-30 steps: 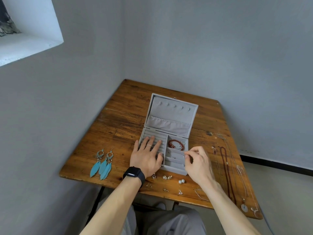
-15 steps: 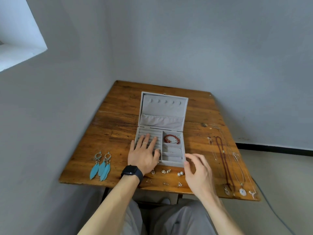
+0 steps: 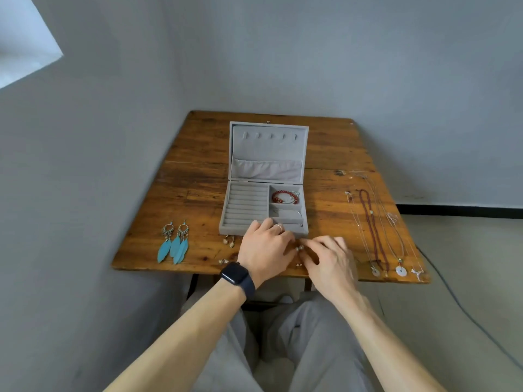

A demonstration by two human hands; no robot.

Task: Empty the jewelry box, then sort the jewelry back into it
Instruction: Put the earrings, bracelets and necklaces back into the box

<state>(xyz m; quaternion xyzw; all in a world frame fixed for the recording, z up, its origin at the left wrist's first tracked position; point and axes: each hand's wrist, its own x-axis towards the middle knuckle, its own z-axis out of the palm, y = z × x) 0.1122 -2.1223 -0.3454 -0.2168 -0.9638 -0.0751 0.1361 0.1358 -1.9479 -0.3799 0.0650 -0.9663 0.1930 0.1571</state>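
Note:
The grey jewelry box (image 3: 249, 210) stands open in the middle of the wooden table (image 3: 198, 176), lid upright. A red bead bracelet (image 3: 284, 197) lies in its top right compartment and a thin silver bracelet (image 3: 287, 213) in the one below. Just in front of the box my two hands meet. My right hand (image 3: 329, 260) pinches a small stud earring (image 3: 300, 248) at its fingertips. My left hand (image 3: 264, 250), with a ring and a black watch, has its fingers bent down beside the stud; its fingertips are hidden.
Two blue feather earrings (image 3: 173, 245) lie at the table's front left. Small gold earrings (image 3: 228, 241) and another small pair (image 3: 223, 261) sit left of my left hand. Several necklaces (image 3: 373, 230) are laid out along the right edge.
My left hand has slid off the box's ring rows to the table in front of it. My right hand has moved in to meet it and picked up a stud.

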